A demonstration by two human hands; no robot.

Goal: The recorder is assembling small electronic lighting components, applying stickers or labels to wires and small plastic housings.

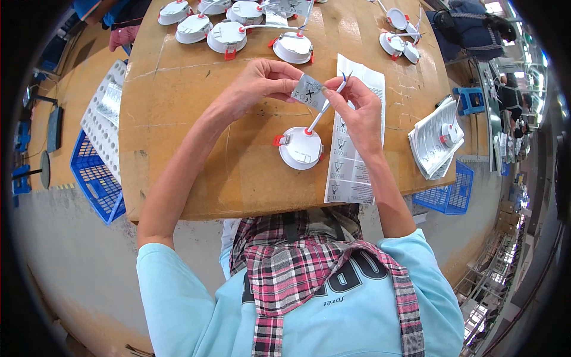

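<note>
My left hand (pixel 260 84) pinches the left edge of a small silver sticker label (pixel 307 91) between thumb and fingertips. At the label's right edge, my right hand (pixel 358 115) is closed in a pinch, with the white cable (pixel 319 115) running up past its fingertips. The cable ends in bare, thin coloured wires and starts at a round white downlight (pixel 301 150) on the table below. That downlight lies back side up, with red-tipped spring clips at its sides. A sheet of silver labels (pixel 338 184) lies partly under my right hand and wrist.
Several more white downlights (pixel 226 37) crowd the far left of the wooden table (pixel 178 137), and a smaller group (pixel 392 44) is far right. On the right edge sits a stack of label sheets (pixel 427 149) bearing a small downlight part. Blue crates (pixel 98 178) stand beside the table.
</note>
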